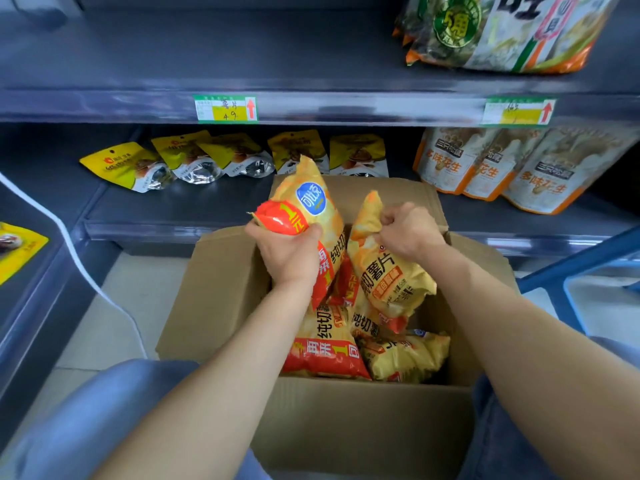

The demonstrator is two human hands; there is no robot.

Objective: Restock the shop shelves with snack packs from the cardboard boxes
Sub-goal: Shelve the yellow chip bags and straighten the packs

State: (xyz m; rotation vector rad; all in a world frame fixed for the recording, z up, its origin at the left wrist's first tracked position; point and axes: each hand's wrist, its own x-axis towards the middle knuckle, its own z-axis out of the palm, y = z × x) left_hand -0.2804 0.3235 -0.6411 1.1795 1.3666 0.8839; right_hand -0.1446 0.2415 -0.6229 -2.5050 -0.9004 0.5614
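Snack packs (325,344), yellow-and-red chip bags: lying heaped in the open cardboard box (214,299), with two being lifted out.

Left grip (291,251): wrapping fingers and thumb round the middle of one bag (304,202), holding it upright and clear of the heap, over the far side of the box.

Right grip (408,233): bunching the fingers tight on the top edge of a second bag (388,271) and pinching the crumpled foil. Lower end of that bag apparently touching the bags beneath.

Box: standing on the floor directly in front of the lower shelf (207,209), flaps folded outward, holding several more bags.

Lower shelf: carrying a row of small yellow pouches (194,157) at the back and orange-trimmed peanut pouches (485,164) at the right.

Upper shelf (242,64): showing a long bare stretch above a handwritten price tag (225,109), with large packs (502,29) standing only at the far right.

Progress, as a judgement: looking early. Not seeing any bag of this chip kind on either shelf. Leaving to do: placing the two bags in hand, probably on the bare upper stretch, then emptying the box.
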